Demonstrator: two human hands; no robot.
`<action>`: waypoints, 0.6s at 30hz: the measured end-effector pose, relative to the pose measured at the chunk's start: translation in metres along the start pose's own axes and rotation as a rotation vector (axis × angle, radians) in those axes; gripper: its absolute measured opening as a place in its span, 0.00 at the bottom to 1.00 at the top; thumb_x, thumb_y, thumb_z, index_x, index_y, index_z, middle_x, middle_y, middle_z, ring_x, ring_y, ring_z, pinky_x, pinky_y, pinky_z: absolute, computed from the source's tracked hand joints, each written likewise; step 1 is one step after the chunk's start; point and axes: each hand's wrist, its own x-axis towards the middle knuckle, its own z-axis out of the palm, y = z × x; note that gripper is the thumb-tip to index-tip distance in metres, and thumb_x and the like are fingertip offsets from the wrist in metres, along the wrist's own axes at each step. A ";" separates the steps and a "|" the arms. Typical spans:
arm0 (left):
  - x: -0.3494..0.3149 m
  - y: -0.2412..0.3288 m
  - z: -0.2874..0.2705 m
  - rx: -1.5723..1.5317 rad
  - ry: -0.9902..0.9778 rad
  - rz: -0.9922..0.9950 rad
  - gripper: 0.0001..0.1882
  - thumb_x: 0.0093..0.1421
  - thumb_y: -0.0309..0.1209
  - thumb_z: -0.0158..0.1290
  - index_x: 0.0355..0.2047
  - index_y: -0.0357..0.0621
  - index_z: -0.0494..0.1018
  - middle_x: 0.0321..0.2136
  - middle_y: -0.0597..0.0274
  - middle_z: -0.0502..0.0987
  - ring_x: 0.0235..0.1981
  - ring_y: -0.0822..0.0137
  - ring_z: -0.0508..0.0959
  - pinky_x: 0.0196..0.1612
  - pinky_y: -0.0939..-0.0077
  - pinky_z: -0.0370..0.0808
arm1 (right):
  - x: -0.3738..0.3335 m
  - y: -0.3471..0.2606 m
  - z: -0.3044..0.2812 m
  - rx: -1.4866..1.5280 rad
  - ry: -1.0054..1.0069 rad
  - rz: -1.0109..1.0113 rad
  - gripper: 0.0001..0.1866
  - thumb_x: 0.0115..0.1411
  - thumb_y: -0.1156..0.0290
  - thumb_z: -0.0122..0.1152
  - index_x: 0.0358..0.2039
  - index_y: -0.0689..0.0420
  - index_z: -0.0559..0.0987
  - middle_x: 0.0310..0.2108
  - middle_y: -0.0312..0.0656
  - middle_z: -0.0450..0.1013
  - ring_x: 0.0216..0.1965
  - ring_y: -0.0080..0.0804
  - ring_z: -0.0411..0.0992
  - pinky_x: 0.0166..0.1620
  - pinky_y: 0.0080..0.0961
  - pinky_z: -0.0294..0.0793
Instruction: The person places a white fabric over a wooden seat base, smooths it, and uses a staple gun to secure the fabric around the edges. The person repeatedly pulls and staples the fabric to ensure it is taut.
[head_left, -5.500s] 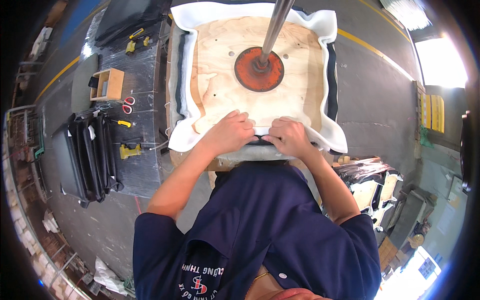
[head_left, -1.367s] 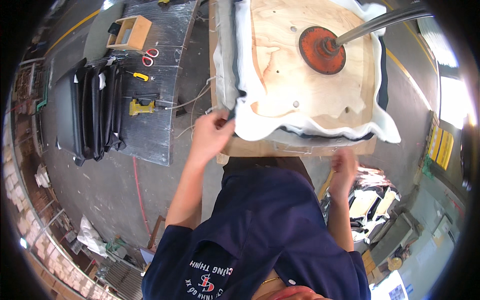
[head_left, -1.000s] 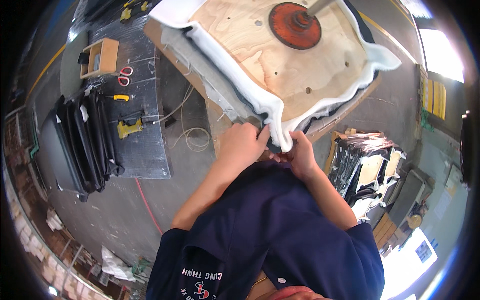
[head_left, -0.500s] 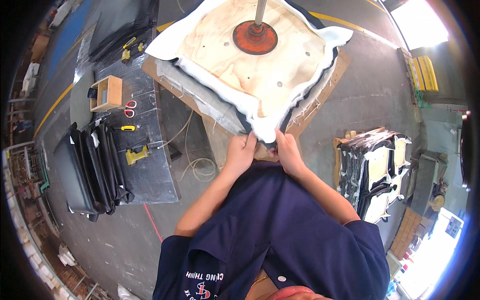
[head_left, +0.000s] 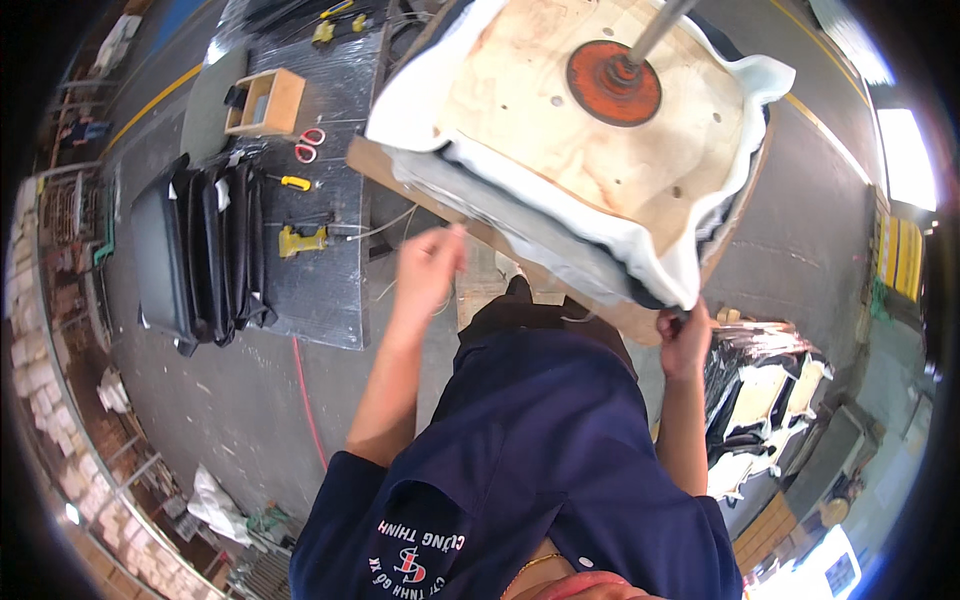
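One black fabric corner [head_left: 645, 292] pinched by fingers of your right hand [head_left: 686, 347]; left hand [head_left: 428, 268] curled, grip unclear. Uneven pulling could pucker it.

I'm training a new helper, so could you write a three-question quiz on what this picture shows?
1. Which hand is at the lowest corner of the white padding in the picture, left or right?
2. True or false: the red-handled scissors lie on the same table as the yellow-handled tool.
3. Fill in the shape and colour: the metal rod meets the wooden panel at a ____, ____ disc.

Key:
1. The right hand.
2. True.
3. Round, orange-red.
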 end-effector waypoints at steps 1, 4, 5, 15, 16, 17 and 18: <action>0.009 -0.002 -0.019 -0.052 0.136 -0.040 0.23 0.83 0.44 0.57 0.31 0.43 0.82 0.25 0.68 0.81 0.25 0.77 0.74 0.30 0.76 0.67 | 0.005 -0.011 0.004 0.108 0.197 -0.005 0.20 0.81 0.51 0.57 0.47 0.55 0.85 0.32 0.35 0.79 0.27 0.22 0.74 0.28 0.23 0.65; 0.015 0.013 -0.049 -0.214 0.276 -0.167 0.23 0.82 0.47 0.55 0.39 0.40 0.83 0.28 0.64 0.83 0.25 0.76 0.76 0.28 0.78 0.66 | 0.005 -0.038 0.000 0.236 0.057 0.019 0.20 0.80 0.52 0.55 0.37 0.54 0.78 0.29 0.36 0.75 0.26 0.26 0.67 0.29 0.26 0.61; 0.015 0.021 -0.052 -0.264 0.274 -0.211 0.24 0.82 0.49 0.54 0.41 0.38 0.83 0.28 0.63 0.84 0.25 0.76 0.76 0.27 0.78 0.67 | 0.002 -0.041 0.001 0.204 -0.080 0.015 0.20 0.79 0.52 0.55 0.33 0.53 0.74 0.28 0.37 0.73 0.26 0.27 0.65 0.29 0.27 0.61; -0.033 0.019 0.058 -0.645 -0.410 -0.727 0.21 0.72 0.40 0.60 0.54 0.33 0.84 0.40 0.51 0.89 0.32 0.69 0.83 0.28 0.79 0.69 | -0.027 0.018 0.111 -0.538 -0.732 0.224 0.26 0.83 0.52 0.54 0.42 0.62 0.87 0.37 0.40 0.85 0.35 0.24 0.79 0.39 0.21 0.72; -0.035 0.018 0.062 -0.621 -0.553 -0.718 0.20 0.71 0.37 0.61 0.56 0.35 0.84 0.45 0.53 0.90 0.37 0.67 0.86 0.35 0.77 0.77 | -0.028 0.021 0.117 -0.564 -0.780 0.208 0.27 0.83 0.52 0.53 0.42 0.63 0.87 0.36 0.41 0.86 0.35 0.24 0.79 0.39 0.21 0.73; -0.043 0.018 0.071 -0.505 -0.476 -0.743 0.20 0.74 0.40 0.61 0.56 0.37 0.85 0.45 0.58 0.89 0.38 0.68 0.86 0.38 0.75 0.78 | -0.033 0.018 0.120 -0.421 -0.685 0.286 0.23 0.82 0.55 0.54 0.38 0.60 0.86 0.31 0.41 0.84 0.32 0.26 0.78 0.37 0.24 0.72; -0.044 0.030 0.080 -0.463 -0.479 -0.763 0.20 0.76 0.41 0.60 0.56 0.37 0.84 0.45 0.59 0.89 0.38 0.68 0.86 0.38 0.75 0.78 | -0.034 0.014 0.118 -0.387 -0.607 0.316 0.25 0.82 0.53 0.53 0.37 0.60 0.86 0.31 0.41 0.85 0.31 0.26 0.77 0.36 0.24 0.71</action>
